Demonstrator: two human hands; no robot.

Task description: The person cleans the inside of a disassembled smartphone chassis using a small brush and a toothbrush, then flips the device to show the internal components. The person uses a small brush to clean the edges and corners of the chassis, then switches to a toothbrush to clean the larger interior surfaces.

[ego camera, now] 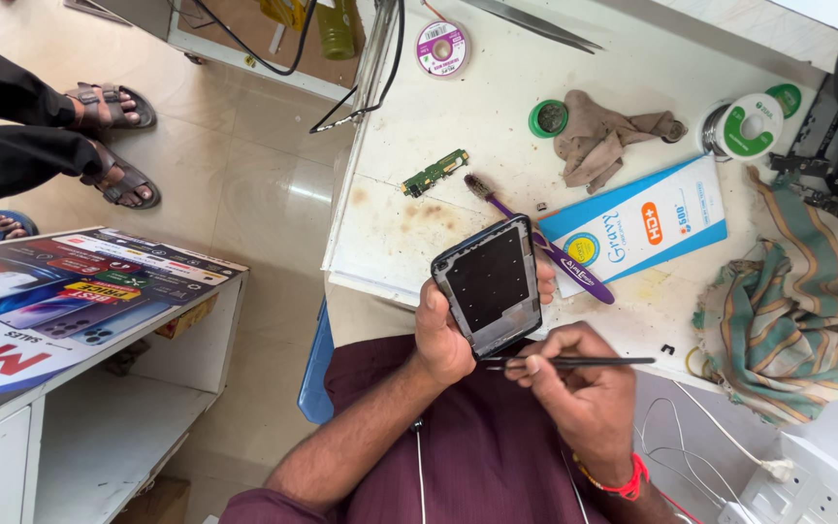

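Observation:
My left hand [443,335] grips an opened phone frame [490,283], dark and grey, tilted upright over the white table's front edge [380,281]. My right hand [579,383] pinches thin black tweezers [574,362], held level with the tip near the frame's lower corner. A purple toothbrush [555,252] lies on the table just behind the frame, beside a blue and white flat box [647,223]. A small green circuit board [435,173] rests farther left on the table.
A beige rag [603,141], solder spools [749,124] [443,49] and a striped cloth [807,301] lie on the table. A white power strip [812,490] sits lower right. A low poster-covered cabinet [70,301] stands left; another person's sandalled feet [113,146] are on the floor.

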